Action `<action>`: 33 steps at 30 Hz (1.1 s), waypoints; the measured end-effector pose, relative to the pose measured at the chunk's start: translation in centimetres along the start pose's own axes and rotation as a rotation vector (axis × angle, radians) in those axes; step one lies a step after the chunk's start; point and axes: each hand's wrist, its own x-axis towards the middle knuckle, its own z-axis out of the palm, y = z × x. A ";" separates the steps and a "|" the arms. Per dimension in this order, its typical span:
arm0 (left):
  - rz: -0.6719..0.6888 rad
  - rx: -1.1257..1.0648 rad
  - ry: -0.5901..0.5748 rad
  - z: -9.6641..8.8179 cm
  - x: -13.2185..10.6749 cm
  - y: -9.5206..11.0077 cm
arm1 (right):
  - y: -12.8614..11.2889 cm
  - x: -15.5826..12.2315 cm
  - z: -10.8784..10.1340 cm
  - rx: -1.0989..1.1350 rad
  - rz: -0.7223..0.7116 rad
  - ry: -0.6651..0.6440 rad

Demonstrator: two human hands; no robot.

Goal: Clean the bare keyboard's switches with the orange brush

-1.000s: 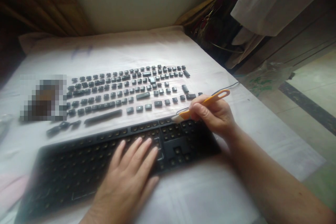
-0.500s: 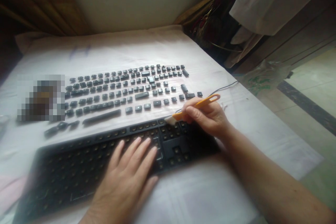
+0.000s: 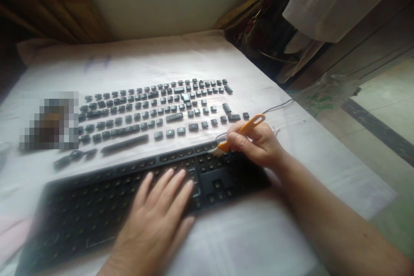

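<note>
A black keyboard base [image 3: 97, 207] with its keycaps taken off lies across the near part of a white cloth [image 3: 207, 60]. My left hand [image 3: 158, 215] rests flat on its middle, fingers stretched out. My right hand [image 3: 258, 144] is closed round an orange-handled brush [image 3: 242, 131]. The brush's pale bristles touch the keyboard's upper right edge. Several loose black keycaps [image 3: 155, 110] are laid out in rows on the cloth behind the keyboard.
A thin black cable [image 3: 278, 105] runs off the table's right edge. A blurred-out patch [image 3: 48, 120] sits at the left of the keycaps. Hanging fabric [image 3: 323, 4] and a tiled floor [image 3: 381, 116] lie to the right.
My right hand has drawn the brush leftward along the keyboard's top edge, then slightly back, tilting the handle more upright. My left hand has stayed in place.
</note>
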 end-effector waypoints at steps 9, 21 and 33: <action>0.002 0.005 -0.005 0.1 -0.1 -0.1 | -0.3 -0.1 0.8 0.108 0.051 0.034; -0.019 -0.014 -0.016 0.3 -0.4 0.0 | -0.6 0.2 -0.2 -0.020 0.036 0.019; -0.031 -0.023 -0.030 0.2 -0.4 0.1 | 0.4 -0.3 0.8 -0.038 -0.004 -0.013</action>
